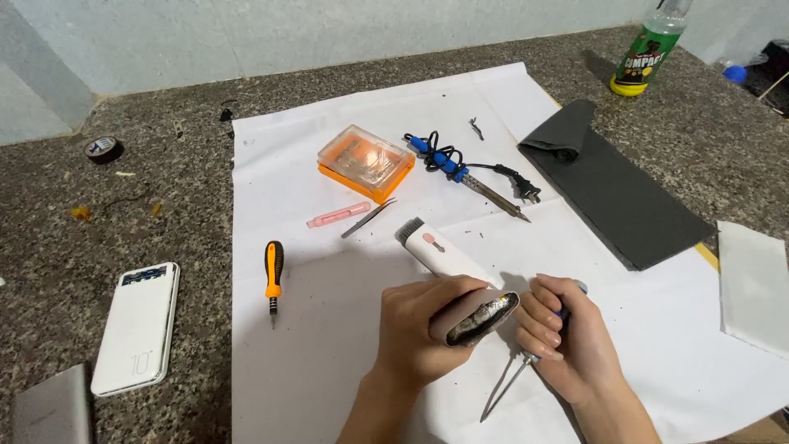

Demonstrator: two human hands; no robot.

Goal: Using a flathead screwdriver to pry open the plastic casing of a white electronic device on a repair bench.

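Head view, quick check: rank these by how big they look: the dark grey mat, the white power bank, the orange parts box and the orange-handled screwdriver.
1. Dark grey mat, clearly largest.
2. White power bank, though it lies nearer the camera, which may inflate it.
3. Orange parts box, a little smaller, and farther off.
4. Orange-handled screwdriver, smallest.

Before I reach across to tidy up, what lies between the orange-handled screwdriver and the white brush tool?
In the head view, only bare white paper lies between the orange-handled screwdriver and the white brush tool; the pink tool and tweezers sit farther up.
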